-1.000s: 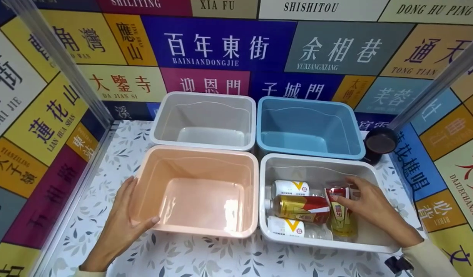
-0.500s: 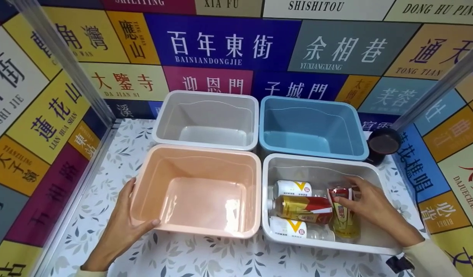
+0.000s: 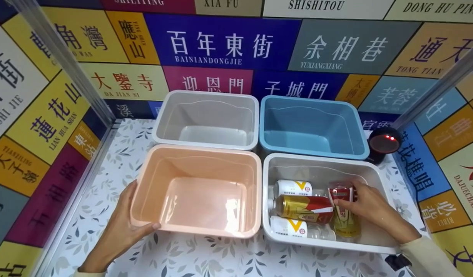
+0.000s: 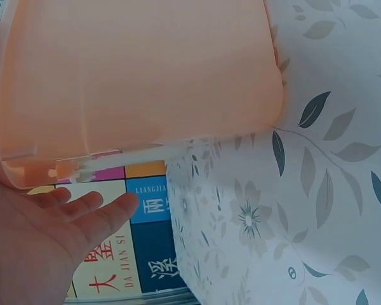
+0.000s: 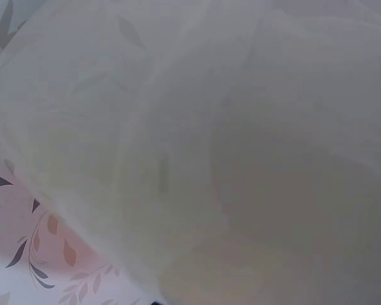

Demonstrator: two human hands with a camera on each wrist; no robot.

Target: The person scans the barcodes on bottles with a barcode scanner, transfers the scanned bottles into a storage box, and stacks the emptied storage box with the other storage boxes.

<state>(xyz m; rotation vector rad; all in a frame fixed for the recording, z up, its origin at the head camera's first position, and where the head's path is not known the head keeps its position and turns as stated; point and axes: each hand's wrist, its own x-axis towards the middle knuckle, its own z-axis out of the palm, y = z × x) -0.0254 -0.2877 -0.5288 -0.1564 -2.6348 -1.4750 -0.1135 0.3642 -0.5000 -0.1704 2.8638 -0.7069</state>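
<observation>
In the head view my left hand (image 3: 119, 227) rests against the near left corner of a peach bin (image 3: 205, 204), thumb at its front rim. The left wrist view has the fingers (image 4: 114, 213) extended beside the bin's outer wall. My right hand (image 3: 375, 207) reaches into a pale grey bin (image 3: 317, 173) and grips a drink bottle (image 3: 346, 223) with a red and gold label, thumb across its red end. A matching bottle (image 3: 303, 208) lies crosswise to its left. Two clear bottles with white labels (image 3: 294, 187) lie behind and in front of that one. The right wrist view is mostly a pale blur.
Behind stand another grey bin (image 3: 213, 134) and a blue bin (image 3: 309, 142), both with nothing in them. A dark round object (image 3: 384, 141) with red lights sits beside the blue bin. A leaf-print cloth (image 3: 221, 257) covers the table, and printed walls enclose it.
My right hand's fingers have closed in a little around the red end of the bottle. Red lights now show on the dark round object. My left hand has hardly moved.
</observation>
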